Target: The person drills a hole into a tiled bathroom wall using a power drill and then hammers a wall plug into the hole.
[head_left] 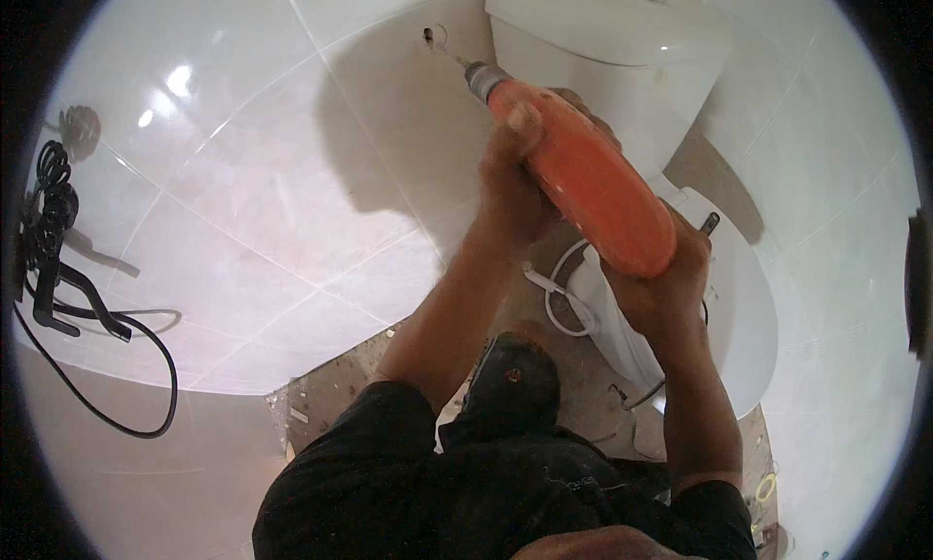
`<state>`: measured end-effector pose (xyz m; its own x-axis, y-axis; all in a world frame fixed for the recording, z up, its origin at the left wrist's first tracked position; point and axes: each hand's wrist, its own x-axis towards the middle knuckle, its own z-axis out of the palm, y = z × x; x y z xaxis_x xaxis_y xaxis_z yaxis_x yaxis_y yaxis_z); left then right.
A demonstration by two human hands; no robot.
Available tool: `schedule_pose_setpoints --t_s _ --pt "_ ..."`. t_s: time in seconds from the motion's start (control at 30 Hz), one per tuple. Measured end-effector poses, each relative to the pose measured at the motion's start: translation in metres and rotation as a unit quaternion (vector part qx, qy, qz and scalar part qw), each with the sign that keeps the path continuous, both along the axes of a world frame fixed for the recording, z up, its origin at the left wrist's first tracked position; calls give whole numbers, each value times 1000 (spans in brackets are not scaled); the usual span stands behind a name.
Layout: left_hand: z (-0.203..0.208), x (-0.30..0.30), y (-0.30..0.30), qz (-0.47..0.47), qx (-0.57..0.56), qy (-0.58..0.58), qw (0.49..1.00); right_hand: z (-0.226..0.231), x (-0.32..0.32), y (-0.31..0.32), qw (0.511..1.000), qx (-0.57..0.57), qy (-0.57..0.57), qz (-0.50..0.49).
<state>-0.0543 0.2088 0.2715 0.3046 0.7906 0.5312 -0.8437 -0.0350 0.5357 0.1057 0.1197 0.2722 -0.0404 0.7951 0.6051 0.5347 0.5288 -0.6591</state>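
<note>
A red-orange power drill [593, 176] slants up and to the left across the middle. My left hand [520, 176] is closed round its front part, the thumb lying along the side near the grey chuck [483, 80]. At the drill's rear, my right hand [671, 278] wraps the handle end; the drill body hides part of its fingers. A thin bit [461, 60] reaches from the chuck toward a dark hole [428, 37] in the tiled wall [389, 103]. Whether the bit's tip touches the wall, I cannot tell.
A white toilet tank [603, 35] stands right of the drill, above a white toilet bowl [743, 307]. A white hose [559, 297] loops beside the bowl. On the left wall hangs a black coiled hose with a sprayer [58, 220]. Debris lies on the floor [340, 375].
</note>
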Motion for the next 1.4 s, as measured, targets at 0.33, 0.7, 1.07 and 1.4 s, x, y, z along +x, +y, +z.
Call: schedule_pose_setpoints --t_s 0.33,0.7,1.07,1.4 --pt "-27 46 -100 83 263 362 890 -57 94 -172 933 -71 329 -129" --pt "-185 -18 -168 112 122 610 775 -74 188 -450 719 116 418 -543" --pt "-189 -19 -187 152 92 695 696 -275 277 -612 458 133 779 -406" --pt "-132 8 -192 239 228 667 668 -375 412 -516 466 -7 836 -291"
